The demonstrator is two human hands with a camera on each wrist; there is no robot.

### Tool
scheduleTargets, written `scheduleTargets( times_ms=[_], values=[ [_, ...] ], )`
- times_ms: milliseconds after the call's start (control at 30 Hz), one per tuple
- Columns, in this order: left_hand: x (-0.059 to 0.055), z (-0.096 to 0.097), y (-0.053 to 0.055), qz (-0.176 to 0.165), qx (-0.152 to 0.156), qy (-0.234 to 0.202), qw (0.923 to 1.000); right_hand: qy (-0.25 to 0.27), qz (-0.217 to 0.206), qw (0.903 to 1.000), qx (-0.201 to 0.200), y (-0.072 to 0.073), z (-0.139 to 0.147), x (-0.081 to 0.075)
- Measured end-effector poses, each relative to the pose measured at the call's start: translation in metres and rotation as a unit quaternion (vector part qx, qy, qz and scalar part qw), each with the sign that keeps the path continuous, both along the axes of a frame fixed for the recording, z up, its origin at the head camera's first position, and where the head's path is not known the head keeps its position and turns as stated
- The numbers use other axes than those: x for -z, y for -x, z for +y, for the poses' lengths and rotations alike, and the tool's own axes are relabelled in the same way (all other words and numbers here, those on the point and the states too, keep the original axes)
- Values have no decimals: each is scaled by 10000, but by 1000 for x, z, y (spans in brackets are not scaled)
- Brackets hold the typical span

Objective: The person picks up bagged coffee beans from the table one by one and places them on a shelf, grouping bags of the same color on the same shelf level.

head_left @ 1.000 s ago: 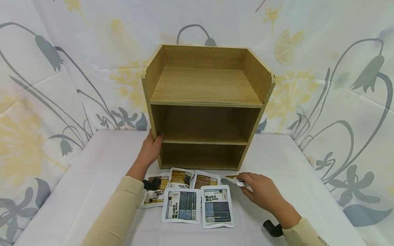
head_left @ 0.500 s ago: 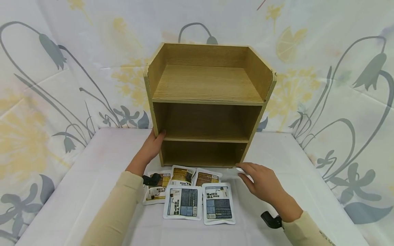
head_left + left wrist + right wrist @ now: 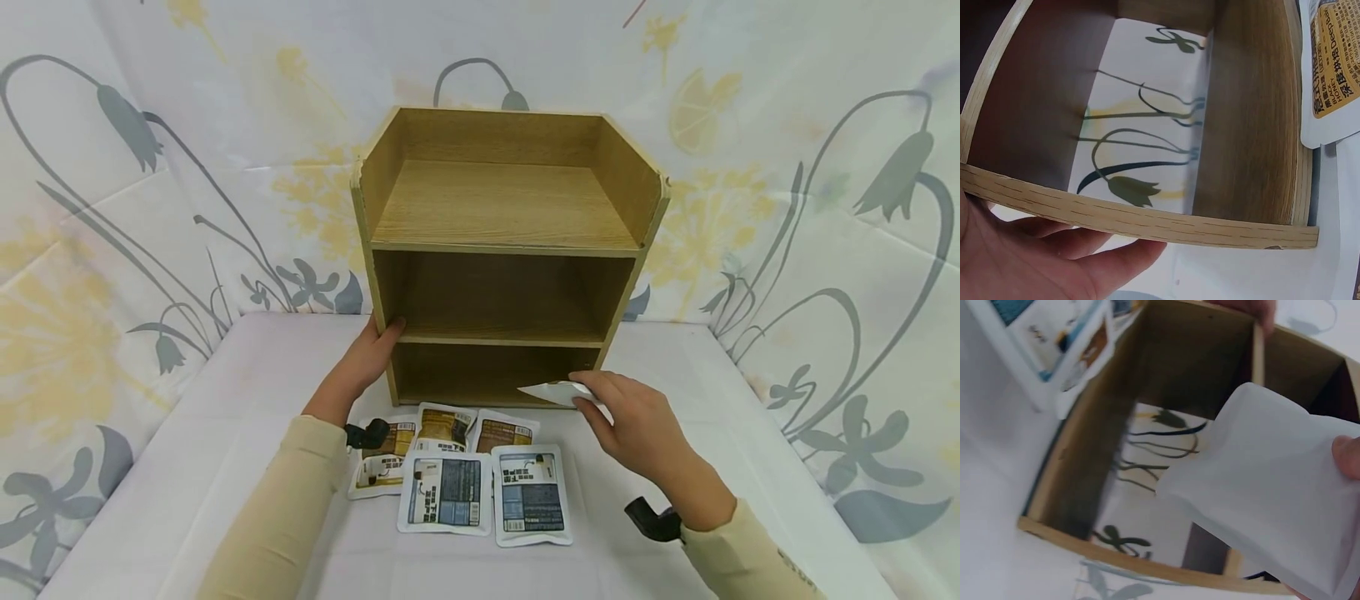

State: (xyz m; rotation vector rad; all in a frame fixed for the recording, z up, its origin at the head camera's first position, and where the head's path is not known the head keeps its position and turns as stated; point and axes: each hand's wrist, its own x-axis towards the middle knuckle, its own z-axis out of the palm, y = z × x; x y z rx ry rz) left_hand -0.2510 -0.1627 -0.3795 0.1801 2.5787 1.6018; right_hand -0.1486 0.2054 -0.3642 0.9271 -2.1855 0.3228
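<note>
A wooden shelf unit [image 3: 506,208] with an open top tray and two compartments stands on the white-covered table. My left hand [image 3: 363,367] grips its left side panel, thumb on the front edge near the middle board; in the left wrist view the fingers [image 3: 1122,259] lie along the panel's outer side. My right hand [image 3: 633,425] pinches a white food pouch [image 3: 551,392] by its right end, before the lower compartment. In the right wrist view the pouch's plain back [image 3: 1272,481] faces the camera, thumb [image 3: 1347,456] on top, and overlaps the shelf's opening.
Several printed pouches lie in front of the shelf: two with blue labels, one left [image 3: 446,493] and one right [image 3: 531,496], and brown-labelled ones behind, such as the leftmost pouch [image 3: 384,467]. A flowered cloth [image 3: 787,167] hangs behind and at both sides.
My right hand has lifted the pouch from beside the pile, up and inward to the front of the lower compartment. My left hand has kept its grip on the side panel.
</note>
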Motion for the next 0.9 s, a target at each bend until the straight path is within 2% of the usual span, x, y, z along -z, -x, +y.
scheduleTargets(
  times_ms=[333, 567, 900],
  values=[
    [2, -1, 1, 9, 20, -65, 10000, 340, 477, 9977, -333, -1, -10, -30],
    [2, 0, 1, -13, 13, -109, 9999, 537, 674, 9958, -295, -3, -14, -49],
    [2, 0, 1, -6, 19, -91, 10000, 829, 1200, 9881, -484, -2, -23, -70]
  ],
)
